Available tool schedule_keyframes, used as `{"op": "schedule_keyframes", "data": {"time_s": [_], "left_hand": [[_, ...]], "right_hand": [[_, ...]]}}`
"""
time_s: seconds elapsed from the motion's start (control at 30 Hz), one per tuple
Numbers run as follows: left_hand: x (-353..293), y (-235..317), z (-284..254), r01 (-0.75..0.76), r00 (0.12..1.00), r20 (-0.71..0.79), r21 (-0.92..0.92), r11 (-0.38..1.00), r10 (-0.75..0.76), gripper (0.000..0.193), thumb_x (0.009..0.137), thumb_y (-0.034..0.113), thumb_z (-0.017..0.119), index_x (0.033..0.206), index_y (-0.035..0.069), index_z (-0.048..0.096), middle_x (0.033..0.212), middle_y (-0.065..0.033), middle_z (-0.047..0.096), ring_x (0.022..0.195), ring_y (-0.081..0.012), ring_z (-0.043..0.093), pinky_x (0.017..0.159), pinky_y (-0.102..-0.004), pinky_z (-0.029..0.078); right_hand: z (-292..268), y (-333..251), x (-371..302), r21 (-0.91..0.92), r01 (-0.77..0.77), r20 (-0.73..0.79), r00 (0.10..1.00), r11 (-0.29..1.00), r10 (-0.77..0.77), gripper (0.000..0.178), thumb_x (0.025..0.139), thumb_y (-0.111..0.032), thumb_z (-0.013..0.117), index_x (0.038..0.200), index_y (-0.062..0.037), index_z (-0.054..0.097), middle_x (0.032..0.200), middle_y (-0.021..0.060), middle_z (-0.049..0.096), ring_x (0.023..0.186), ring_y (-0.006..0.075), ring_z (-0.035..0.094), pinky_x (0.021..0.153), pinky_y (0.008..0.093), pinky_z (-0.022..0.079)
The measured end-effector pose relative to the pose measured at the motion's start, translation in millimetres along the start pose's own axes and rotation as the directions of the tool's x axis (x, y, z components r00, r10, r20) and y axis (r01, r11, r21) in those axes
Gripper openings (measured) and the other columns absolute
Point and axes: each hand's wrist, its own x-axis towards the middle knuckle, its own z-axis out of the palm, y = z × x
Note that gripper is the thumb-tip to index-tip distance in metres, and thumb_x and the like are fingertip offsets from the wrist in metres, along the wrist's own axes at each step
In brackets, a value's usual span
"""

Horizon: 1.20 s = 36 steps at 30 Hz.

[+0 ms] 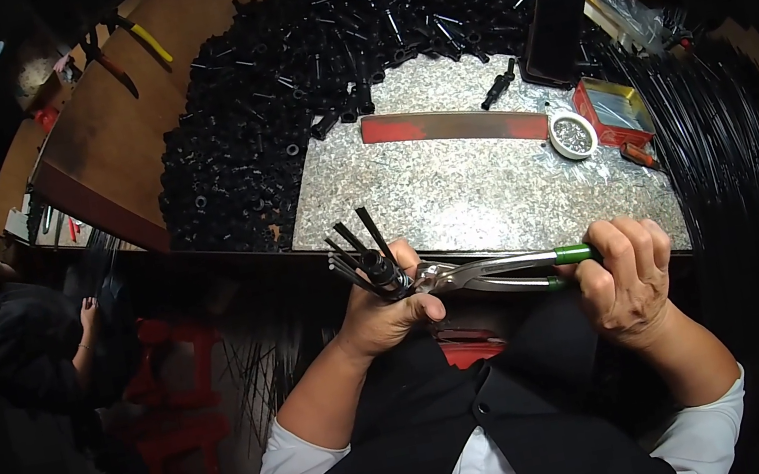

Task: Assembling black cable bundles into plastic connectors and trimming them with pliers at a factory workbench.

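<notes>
My left hand (379, 313) is closed around a black tubular part (384, 272), from whose end several thin dark rods (349, 236) fan out up and to the left. In my right hand (627, 275) is a pair of pliers (497, 272) with silvery metal arms and green grips. The pliers' jaws meet the side of the black tubular part, close to my left thumb; whether they bite on it is too small to tell. Both hands are just in front of the near edge of the speckled tabletop (463, 192).
A heap of small black parts (343, 30) rings the tabletop's far and left sides. On the top lie a red-and-brown strip (452, 128), a white bowl (573, 135), a red box (616, 109) and a phone (554, 30). Black rods (725, 125) spread at right; another person (20, 331) sits left.
</notes>
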Motion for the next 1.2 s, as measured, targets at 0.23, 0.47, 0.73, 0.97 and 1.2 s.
{"op": "schedule_keyframes", "data": {"time_s": [0.23,0.47,0.73,0.97,1.2], "left_hand": [[-4.9,9.4,5.5,-0.14,0.99,0.024,-0.091,0.986,0.142,0.059,0.049,0.041,0.088,0.081,0.008,0.05,0.073,0.0032,0.049,0.065,-0.0056,0.046,0.056,-0.0205,0.036],[-2.0,11.2,1.6,-0.249,0.919,0.318,0.007,0.969,0.234,0.068,0.048,0.04,0.085,0.1,0.003,0.062,0.065,0.0046,0.048,0.058,-0.0047,0.048,0.053,-0.0211,0.039],[11.2,27.6,15.3,-0.416,0.873,0.343,0.15,0.897,0.348,0.062,0.054,0.055,0.077,0.083,0.002,0.067,0.069,-0.0045,0.064,0.054,-0.0123,0.059,0.049,-0.0225,0.044],[11.3,27.7,0.2,-0.204,0.945,0.271,0.041,0.978,0.185,0.07,0.049,0.048,0.081,0.094,-0.003,0.063,0.079,-0.0054,0.063,0.059,-0.007,0.054,0.049,-0.0209,0.039],[16.7,37.3,-1.9,-0.136,0.906,0.419,0.155,0.979,0.06,0.065,0.046,0.05,0.083,0.085,-0.001,0.069,0.08,-0.0092,0.068,0.069,-0.0159,0.065,0.059,-0.0246,0.05]], "right_hand": [[-8.3,1.1,-6.3,0.526,-0.275,0.39,0.919,0.805,0.058,0.032,0.071,-0.011,0.074,0.086,-0.0037,0.046,0.08,0.0132,0.054,0.071,0.0301,0.055,0.063,0.0362,0.044],[-5.6,1.0,-5.7,0.155,-0.981,0.813,0.196,-0.12,-0.549,0.024,0.083,-0.013,0.069,0.093,0.0004,0.052,0.072,0.0101,0.065,0.064,0.0175,0.065,0.058,0.0257,0.05],[-2.0,-1.9,-18.4,-0.051,-0.969,0.562,0.172,-0.241,-0.809,0.037,0.076,-0.004,0.073,0.102,0.002,0.047,0.072,0.0084,0.062,0.061,0.0178,0.063,0.056,0.0283,0.051],[-18.7,-14.3,-8.8,0.723,-0.545,0.561,0.822,0.424,0.101,0.023,0.084,-0.006,0.064,0.1,0.0028,0.051,0.085,0.0157,0.056,0.076,0.0275,0.061,0.068,0.0342,0.049],[-11.7,-7.2,-12.5,0.077,-0.947,0.809,0.242,-0.313,-0.535,0.024,0.085,-0.014,0.069,0.095,0.0,0.053,0.069,0.0056,0.06,0.055,0.0122,0.06,0.049,0.0251,0.046]]}}
